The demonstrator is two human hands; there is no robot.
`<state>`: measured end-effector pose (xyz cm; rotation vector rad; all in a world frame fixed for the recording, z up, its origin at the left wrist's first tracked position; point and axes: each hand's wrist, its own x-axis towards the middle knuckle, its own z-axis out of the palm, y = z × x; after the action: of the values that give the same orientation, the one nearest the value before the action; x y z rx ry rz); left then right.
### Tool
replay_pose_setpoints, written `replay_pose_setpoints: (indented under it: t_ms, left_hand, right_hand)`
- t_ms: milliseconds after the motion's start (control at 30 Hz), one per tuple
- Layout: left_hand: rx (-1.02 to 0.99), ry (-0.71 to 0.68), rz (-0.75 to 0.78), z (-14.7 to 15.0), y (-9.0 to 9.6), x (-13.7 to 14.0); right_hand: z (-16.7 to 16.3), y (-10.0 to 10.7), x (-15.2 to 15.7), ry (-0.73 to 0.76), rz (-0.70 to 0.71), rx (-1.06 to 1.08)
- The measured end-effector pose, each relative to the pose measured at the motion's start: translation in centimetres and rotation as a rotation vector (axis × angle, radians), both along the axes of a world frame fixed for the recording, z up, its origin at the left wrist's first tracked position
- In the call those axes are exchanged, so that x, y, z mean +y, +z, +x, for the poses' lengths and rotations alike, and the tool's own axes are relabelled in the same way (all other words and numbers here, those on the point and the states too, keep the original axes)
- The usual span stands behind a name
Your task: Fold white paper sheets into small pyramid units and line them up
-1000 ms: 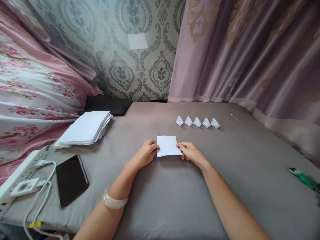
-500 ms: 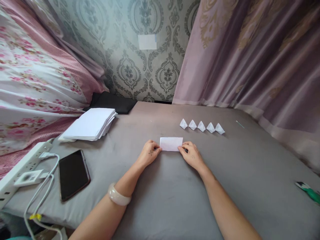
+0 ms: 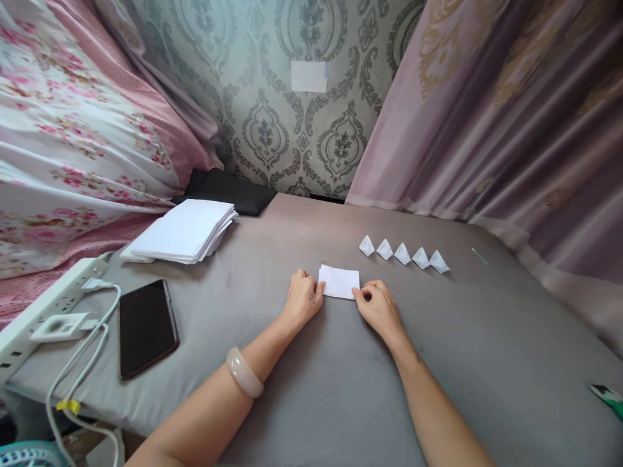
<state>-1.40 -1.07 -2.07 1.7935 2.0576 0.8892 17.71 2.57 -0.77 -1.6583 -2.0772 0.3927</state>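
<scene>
Between my hands is a small folded sheet of white paper (image 3: 339, 282), held low over the grey cloth surface (image 3: 311, 395). My left hand (image 3: 305, 298) pinches its left edge between thumb and fingers. At the lower right corner, my right hand (image 3: 378, 305) has thumb and forefinger closed on the paper. Beyond my right hand, several small white folded paper pieces (image 3: 403, 253) with pointed tops stand in a row.
A stack of white paper (image 3: 185, 230) lies at the back left, near a black folded item (image 3: 228, 189). Nearer are a phone (image 3: 147, 329) and a white power strip (image 3: 46, 311) with cables. A green-handled tool (image 3: 608, 397) lies at the right edge, and a thin stick (image 3: 479, 256) farther back.
The whole view has turned a little to the left. The folded paper looks shorter from side to side, and my hands are closer together, still pinching it.
</scene>
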Motion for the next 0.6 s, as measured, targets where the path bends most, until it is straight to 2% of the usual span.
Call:
replay_pose_setpoints:
  t_ms: [600]
  left_hand:
    - [-0.070,0.042,-0.091,-0.15,0.52,0.29]
  right_hand:
    - [0.17,-0.06,0.50,-0.016,-0.112,0.073]
